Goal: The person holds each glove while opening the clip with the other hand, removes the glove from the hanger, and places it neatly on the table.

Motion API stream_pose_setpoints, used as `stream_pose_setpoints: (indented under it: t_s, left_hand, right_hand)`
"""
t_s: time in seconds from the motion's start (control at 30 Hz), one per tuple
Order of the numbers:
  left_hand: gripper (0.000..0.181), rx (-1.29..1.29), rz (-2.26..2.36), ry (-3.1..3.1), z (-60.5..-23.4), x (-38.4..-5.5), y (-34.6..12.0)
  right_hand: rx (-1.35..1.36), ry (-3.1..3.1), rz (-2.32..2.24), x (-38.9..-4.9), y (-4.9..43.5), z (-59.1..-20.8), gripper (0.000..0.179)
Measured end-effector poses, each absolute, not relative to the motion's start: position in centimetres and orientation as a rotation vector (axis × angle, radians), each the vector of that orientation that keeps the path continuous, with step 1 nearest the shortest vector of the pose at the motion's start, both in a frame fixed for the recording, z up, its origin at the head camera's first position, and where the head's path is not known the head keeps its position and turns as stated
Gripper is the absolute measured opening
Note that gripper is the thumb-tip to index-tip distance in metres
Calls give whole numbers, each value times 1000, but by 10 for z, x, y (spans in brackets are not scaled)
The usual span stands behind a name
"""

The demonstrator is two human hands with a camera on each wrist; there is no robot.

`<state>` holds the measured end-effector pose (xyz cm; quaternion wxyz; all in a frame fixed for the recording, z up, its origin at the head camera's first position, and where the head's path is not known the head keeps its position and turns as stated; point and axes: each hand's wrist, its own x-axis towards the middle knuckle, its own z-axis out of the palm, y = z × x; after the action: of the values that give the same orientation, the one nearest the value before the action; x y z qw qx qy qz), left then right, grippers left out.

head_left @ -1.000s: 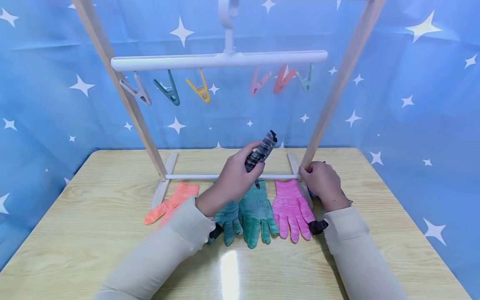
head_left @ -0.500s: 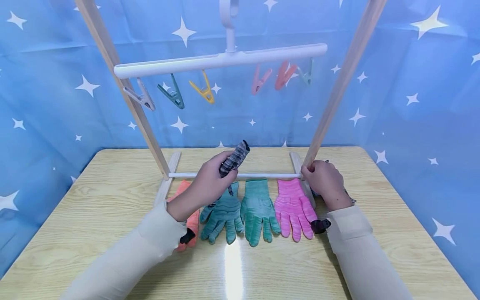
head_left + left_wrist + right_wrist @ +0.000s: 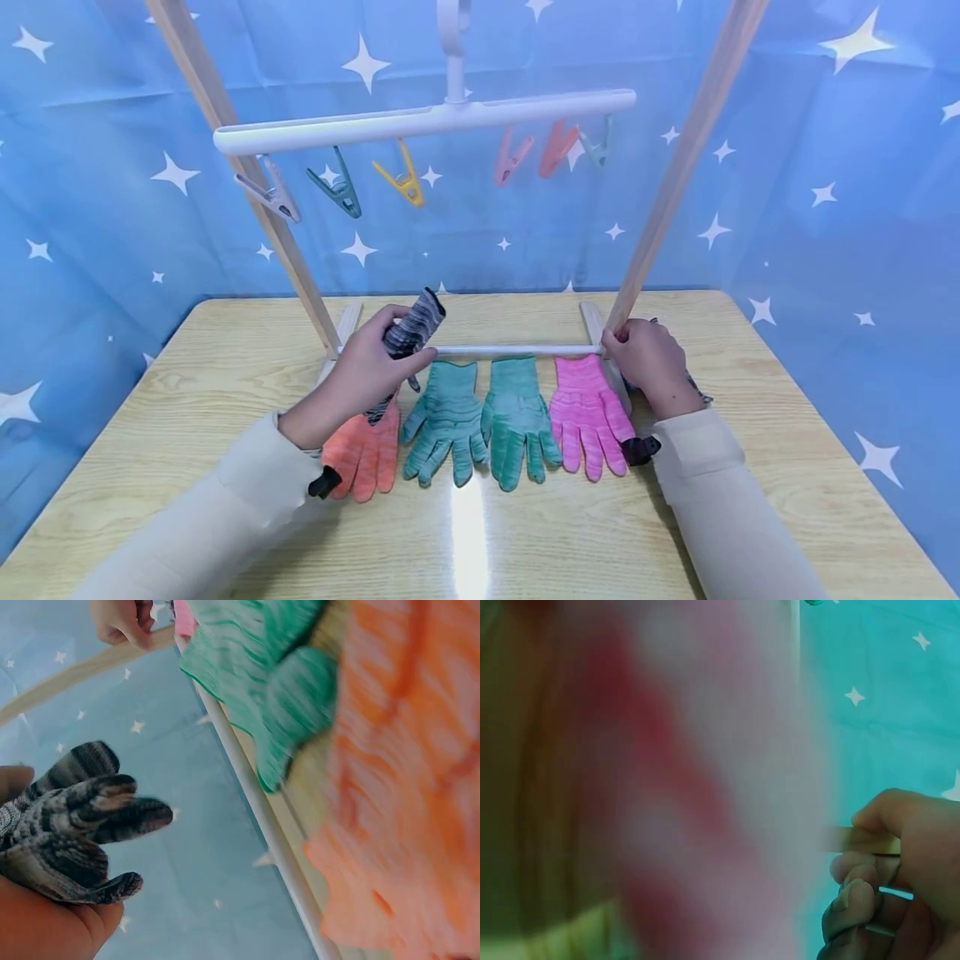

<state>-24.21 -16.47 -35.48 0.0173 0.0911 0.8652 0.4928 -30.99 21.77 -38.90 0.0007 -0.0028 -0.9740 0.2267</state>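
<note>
My left hand [image 3: 365,354] grips a black-and-grey striped knit glove [image 3: 416,325], held above the table's left side; its stubby fingers show in the left wrist view [image 3: 97,802]. An orange glove [image 3: 363,454] lies below that hand, partly covered by it. To its right lie two green gloves, one striped [image 3: 450,417] and one plainer [image 3: 517,417], then a pink glove [image 3: 585,408]. My right hand [image 3: 647,362] holds the foot of the right wooden post [image 3: 660,208]; in the right wrist view its fingers [image 3: 851,904] curl by the wood. Something dark and patterned shows partly behind this hand.
A white hanger [image 3: 420,122] hangs within the wooden frame, with several coloured clips such as a yellow clip [image 3: 405,179]. The frame's low crossbar [image 3: 517,350] runs behind the gloves. A star-patterned blue curtain [image 3: 495,208] surrounds the wooden table [image 3: 600,533].
My left hand has moved left and slightly down with the striped glove, uncovering the green gloves and passing over the orange one. My right hand keeps its place on the post. The hanger has tilted slightly.
</note>
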Motion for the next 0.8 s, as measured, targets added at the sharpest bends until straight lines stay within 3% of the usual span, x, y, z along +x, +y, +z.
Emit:
stream_pose_setpoints:
  t_s: [0.17, 0.6, 0.8]
  left_hand:
    - [63, 184, 1569, 2662, -358, -237, -187]
    - [37, -21, 1717, 2780, -365, -223, -233]
    - [36, -79, 1699, 2825, -371, -221, -250]
  right_hand:
    - [9, -3051, 730, -310, 217, -390, 37]
    - [15, -3034, 728, -309, 217, -389, 37]
    - [17, -3034, 724, -309, 216, -390, 37]
